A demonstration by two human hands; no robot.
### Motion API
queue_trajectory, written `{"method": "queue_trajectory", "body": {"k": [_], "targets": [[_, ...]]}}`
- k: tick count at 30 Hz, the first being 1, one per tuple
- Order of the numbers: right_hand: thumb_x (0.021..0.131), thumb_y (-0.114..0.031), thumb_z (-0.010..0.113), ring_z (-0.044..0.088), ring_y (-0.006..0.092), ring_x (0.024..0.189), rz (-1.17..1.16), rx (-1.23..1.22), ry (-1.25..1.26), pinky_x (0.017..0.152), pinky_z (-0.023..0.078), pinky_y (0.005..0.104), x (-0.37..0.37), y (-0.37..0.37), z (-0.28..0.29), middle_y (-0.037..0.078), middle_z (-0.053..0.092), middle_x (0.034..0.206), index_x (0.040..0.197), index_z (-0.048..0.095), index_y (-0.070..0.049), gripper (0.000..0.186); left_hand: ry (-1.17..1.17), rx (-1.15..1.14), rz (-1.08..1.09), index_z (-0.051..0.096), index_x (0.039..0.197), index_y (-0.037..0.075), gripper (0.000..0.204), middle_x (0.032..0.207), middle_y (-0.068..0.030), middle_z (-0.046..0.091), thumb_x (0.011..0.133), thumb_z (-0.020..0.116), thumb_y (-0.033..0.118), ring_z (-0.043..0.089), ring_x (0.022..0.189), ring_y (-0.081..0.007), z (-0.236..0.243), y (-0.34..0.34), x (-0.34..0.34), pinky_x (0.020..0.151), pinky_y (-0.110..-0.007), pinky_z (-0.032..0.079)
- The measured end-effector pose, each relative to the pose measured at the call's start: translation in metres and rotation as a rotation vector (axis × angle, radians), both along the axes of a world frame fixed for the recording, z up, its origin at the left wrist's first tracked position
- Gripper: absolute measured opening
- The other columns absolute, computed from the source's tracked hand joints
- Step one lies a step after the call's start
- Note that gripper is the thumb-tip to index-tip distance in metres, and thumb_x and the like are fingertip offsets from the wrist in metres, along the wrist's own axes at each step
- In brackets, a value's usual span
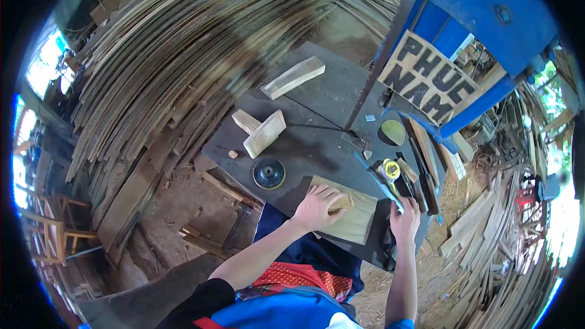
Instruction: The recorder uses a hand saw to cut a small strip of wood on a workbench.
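My left hand [317,209] is closed around a small wooden block [342,203], over a flat square wooden board [354,223]. That board lies at the near edge of a dark metal table [311,155]. My right hand [404,219] is to the right of the board, its fingers closed at the near end of a thin light-blue stick [379,184]. Just beyond those fingers lies a yellow tape measure [390,169]. A round dark sanding disc [269,173] rests left of the board.
A saw blade [381,64] rises from the table beneath a blue machine housing [487,0]. Cut wooden pieces [265,134] and a longer block [294,77] lie on the far left side. Long planks [177,49] are piled beyond; dark tools [425,164] line the right edge.
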State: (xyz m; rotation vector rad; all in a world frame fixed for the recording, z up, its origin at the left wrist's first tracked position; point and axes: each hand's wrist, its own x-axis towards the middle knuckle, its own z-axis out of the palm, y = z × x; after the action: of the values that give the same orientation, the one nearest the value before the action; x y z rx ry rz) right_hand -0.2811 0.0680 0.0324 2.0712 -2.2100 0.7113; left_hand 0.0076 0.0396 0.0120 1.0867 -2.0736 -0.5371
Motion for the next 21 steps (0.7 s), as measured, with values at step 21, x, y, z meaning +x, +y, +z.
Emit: {"method": "queue_trajectory", "body": {"k": [21], "targets": [[0.083, -0.018, 0.074, 0.064, 0.0278, 0.097, -0.24, 0.014, -0.011, 0.084, 0.05, 0.0407, -0.009, 0.004, -0.017, 0.005, 0.069, 0.099, 0.092, 0.074, -0.01, 0.011, -0.044, -0.005, -0.032, 0.068, 0.112, 0.009, 0.036, 0.107, -0.0072, 0.068, 0.079, 0.076, 0.02, 0.061, 0.103, -0.0292, 0.005, -0.007, 0.0, 0.093, -0.042, 0.046]]}}
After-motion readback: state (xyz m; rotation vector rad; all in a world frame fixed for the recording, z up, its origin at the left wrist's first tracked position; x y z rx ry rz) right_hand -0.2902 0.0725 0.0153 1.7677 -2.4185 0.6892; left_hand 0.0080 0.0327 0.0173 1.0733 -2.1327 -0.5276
